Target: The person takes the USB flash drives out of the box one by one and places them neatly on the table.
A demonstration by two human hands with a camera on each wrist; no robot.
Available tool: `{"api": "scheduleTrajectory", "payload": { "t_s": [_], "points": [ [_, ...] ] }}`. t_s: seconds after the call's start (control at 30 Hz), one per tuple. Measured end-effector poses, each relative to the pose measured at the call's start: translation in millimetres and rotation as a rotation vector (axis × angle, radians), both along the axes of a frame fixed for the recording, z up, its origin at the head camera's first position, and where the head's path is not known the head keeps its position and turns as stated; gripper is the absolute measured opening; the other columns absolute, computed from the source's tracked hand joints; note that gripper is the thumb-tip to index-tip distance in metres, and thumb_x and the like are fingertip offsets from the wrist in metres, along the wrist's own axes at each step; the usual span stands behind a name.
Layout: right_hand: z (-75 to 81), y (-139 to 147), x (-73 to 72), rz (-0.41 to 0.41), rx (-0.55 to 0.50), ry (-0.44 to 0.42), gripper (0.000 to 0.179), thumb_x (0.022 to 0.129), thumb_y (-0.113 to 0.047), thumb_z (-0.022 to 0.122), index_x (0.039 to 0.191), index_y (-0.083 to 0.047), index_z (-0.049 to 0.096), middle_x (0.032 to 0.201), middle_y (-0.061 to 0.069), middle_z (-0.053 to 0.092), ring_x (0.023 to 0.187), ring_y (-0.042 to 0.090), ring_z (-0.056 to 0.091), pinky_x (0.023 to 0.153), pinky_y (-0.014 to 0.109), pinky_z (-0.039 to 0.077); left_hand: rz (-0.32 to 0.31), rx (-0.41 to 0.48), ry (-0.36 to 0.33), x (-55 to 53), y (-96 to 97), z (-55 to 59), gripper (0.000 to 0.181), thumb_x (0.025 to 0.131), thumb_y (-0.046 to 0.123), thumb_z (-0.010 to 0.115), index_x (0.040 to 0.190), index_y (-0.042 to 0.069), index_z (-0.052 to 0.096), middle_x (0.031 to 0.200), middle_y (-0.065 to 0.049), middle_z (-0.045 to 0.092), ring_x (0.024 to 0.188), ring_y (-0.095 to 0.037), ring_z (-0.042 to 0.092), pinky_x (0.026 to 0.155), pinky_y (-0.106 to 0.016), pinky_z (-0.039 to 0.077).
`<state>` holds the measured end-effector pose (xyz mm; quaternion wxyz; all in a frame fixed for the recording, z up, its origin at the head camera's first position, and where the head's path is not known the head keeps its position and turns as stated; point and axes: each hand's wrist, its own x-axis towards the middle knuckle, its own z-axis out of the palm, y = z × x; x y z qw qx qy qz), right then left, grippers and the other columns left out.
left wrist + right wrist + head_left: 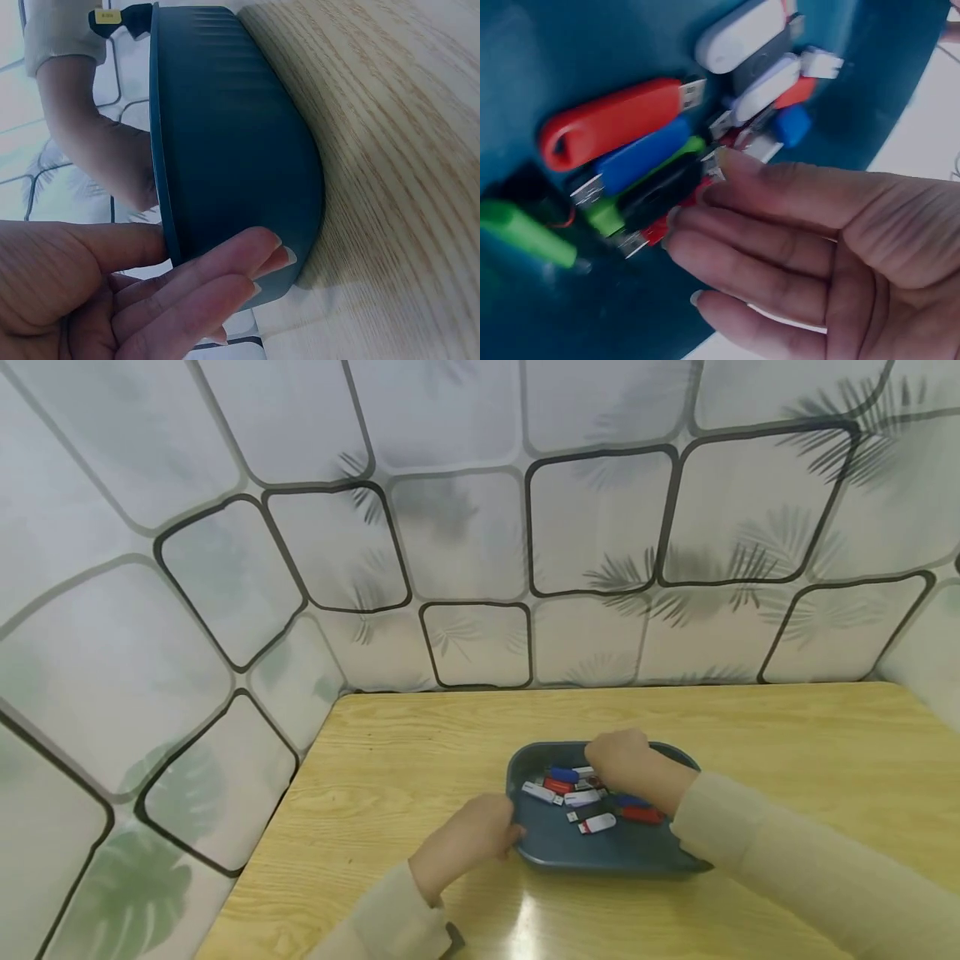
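Note:
A dark blue-green plastic tray (577, 858) holds several USB flash drives. My left hand (480, 827) grips its left end, thumb at the rim and fingers along the outer wall (225, 135). Inside the tray, my right hand (810, 255) reaches down with fingers and thumb loosely bent. Its fingertips are right at a black flash drive (664, 193) and a red one partly under it; nothing shows clearly held. Beside them lie a larger red flash drive (615, 124), a blue one (649, 156), a green one (529, 234) and a white one (742, 34).
The tray stands on a wood-grain table (420, 735). Behind and to the left hangs a patterned cloth (465, 543) with dark outlined shapes and leaves. A white-and-red flash drive (597, 823) lies toward the tray's front. The right sleeve (757, 835) crosses the tray's right end.

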<state>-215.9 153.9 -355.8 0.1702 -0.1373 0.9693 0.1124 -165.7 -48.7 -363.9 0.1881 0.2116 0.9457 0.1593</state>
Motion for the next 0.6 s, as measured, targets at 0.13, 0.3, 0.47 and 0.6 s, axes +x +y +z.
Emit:
{"api": "scheduleTrajectory", "payload": {
  "t_s": [0.13,0.3,0.47,0.6],
  "points": [
    [-3.5,2.0,-4.1,0.015,0.009,0.002,0.004,0.083,-0.008,0.067,0.080,-0.010,0.065,0.070,0.000,0.058,0.062,0.014,0.047,0.059,0.037,0.052,0.011,-0.007,-0.014,-0.5,-0.3,0.8,0.024,0.089,0.017,0.064,0.071,0.001,0.064,0.056,-0.002,0.060,0.048,-0.011,0.051,0.049,-0.021,0.044],
    [-12.8,2.6,-6.7,0.065,0.044,0.026,0.010,0.084,-0.011,0.068,0.076,-0.011,0.062,0.070,-0.001,0.058,0.062,0.013,0.049,0.060,0.036,0.053,0.010,-0.009,-0.013,-0.5,-0.1,0.3,0.024,0.089,0.016,0.064,0.072,0.000,0.065,0.057,-0.003,0.060,0.047,-0.011,0.050,0.048,-0.021,0.043],
    [-21.6,3.2,-6.1,0.114,0.070,0.071,0.018,0.085,-0.018,0.068,0.071,-0.013,0.059,0.067,-0.002,0.056,0.060,0.011,0.051,0.056,0.035,0.053,0.007,-0.018,-0.004,-0.3,0.8,-0.6,0.023,0.089,0.016,0.064,0.072,0.000,0.065,0.058,-0.003,0.060,0.047,-0.010,0.050,0.047,-0.020,0.043],
    [-21.7,4.6,-5.6,0.136,0.067,0.073,0.018,0.084,-0.017,0.069,0.069,-0.013,0.060,0.065,-0.003,0.055,0.058,0.010,0.047,0.056,0.034,0.053,0.012,-0.013,-0.013,-0.5,1.2,-0.7,0.021,0.090,0.016,0.064,0.077,-0.001,0.066,0.058,-0.003,0.060,0.047,-0.010,0.051,0.047,-0.019,0.044]
  ]
}}
